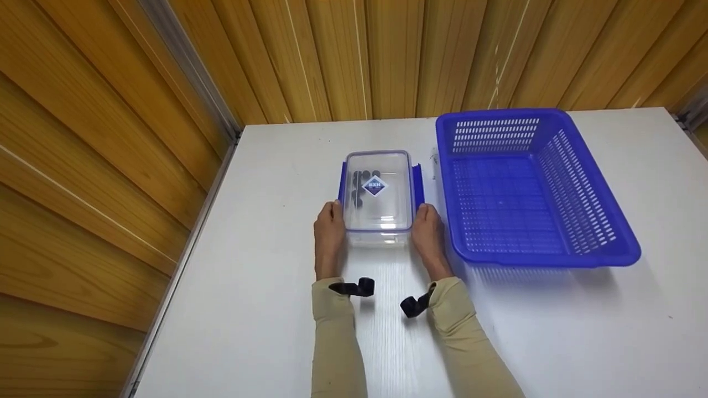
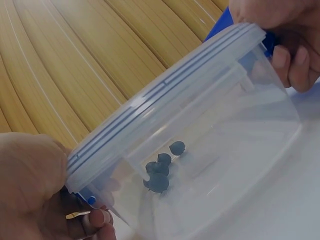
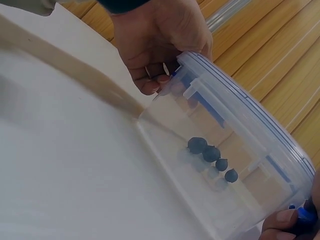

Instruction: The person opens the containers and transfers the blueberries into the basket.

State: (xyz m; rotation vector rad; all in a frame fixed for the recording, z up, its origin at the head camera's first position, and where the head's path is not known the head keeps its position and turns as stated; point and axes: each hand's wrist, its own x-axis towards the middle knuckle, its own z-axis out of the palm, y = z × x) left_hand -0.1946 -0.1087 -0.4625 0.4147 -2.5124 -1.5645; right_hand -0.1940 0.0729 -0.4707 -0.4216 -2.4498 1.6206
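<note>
Left of the blue basket (image 1: pixel 547 262) on the white table (image 1: pixel 265 249), a person (image 1: pixel 337 342) is holding a clear lidded container (image 1: pixel 381 213) with small dark balls (image 1: pixel 358 203) inside, the left hand (image 1: pixel 329 235) gripping its left side and the right hand (image 1: pixel 430 235) gripping its right side at the blue flap (image 1: pixel 418 185).

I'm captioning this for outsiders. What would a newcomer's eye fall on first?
Probably the large blue slotted basket, on the table beside the right hand. Next, the clear lidded container with a diamond-shaped label, gripped by that hand and the left hand. Dark round objects sit inside, mostly toward its left in the head view.
</note>
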